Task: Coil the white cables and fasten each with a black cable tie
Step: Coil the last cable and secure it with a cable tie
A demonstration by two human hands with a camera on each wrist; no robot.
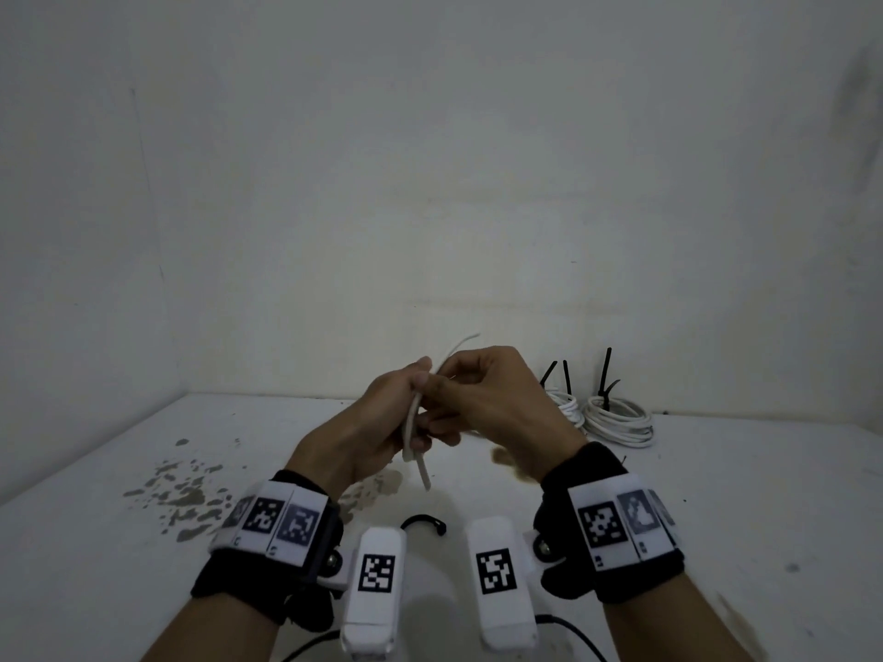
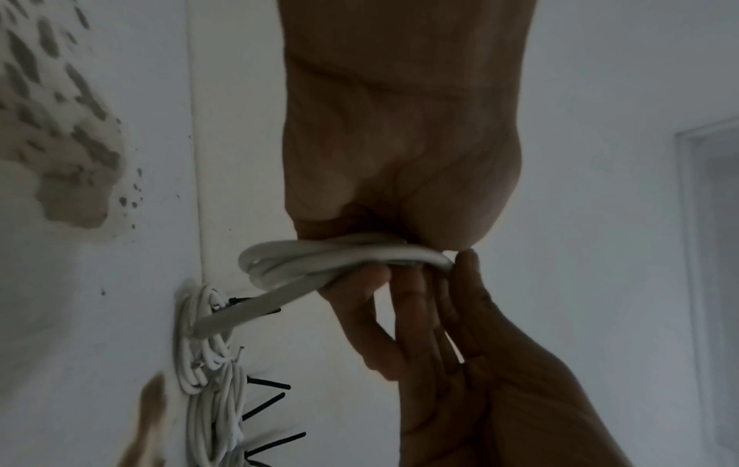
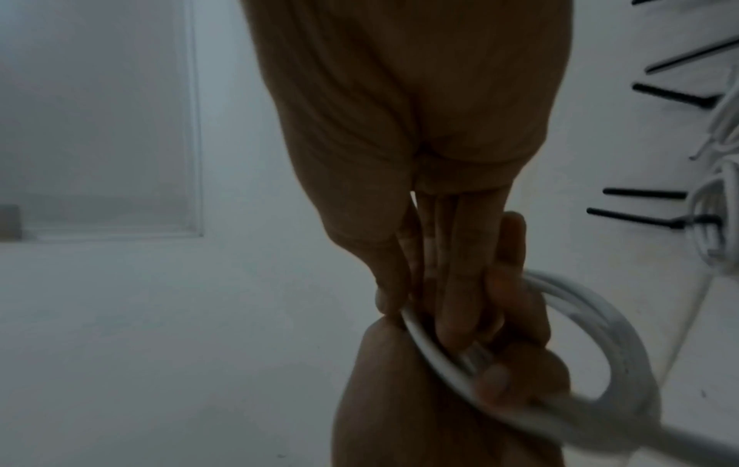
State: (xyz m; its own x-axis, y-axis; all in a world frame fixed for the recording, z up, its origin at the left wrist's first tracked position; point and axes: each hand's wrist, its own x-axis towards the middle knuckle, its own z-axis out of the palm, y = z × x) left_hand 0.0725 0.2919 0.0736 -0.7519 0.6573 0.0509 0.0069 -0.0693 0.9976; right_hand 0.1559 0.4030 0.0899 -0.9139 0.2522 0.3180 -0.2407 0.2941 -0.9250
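Coiling is under way: we are holding the white cable (image 1: 412, 425) in mid-air above the table (image 1: 119, 542), between both hands. Our left hand (image 1: 368, 430) is gripping the small stack of loops, fingers curled round it. Our right hand (image 1: 494, 406) is working at the same bundle, thumb and fingers closed on a strand; one free end is sticking up behind the hands, another hanging below. Finished coils (image 1: 619, 420) with black ties are lying at the back right, well apart. A loose black tie (image 1: 425, 522) is waiting on the table near our wrists. To do this well, we are judging that each new turn should match the loop size, and the left grip should not slacken, or the springy loops may fan open before tying.
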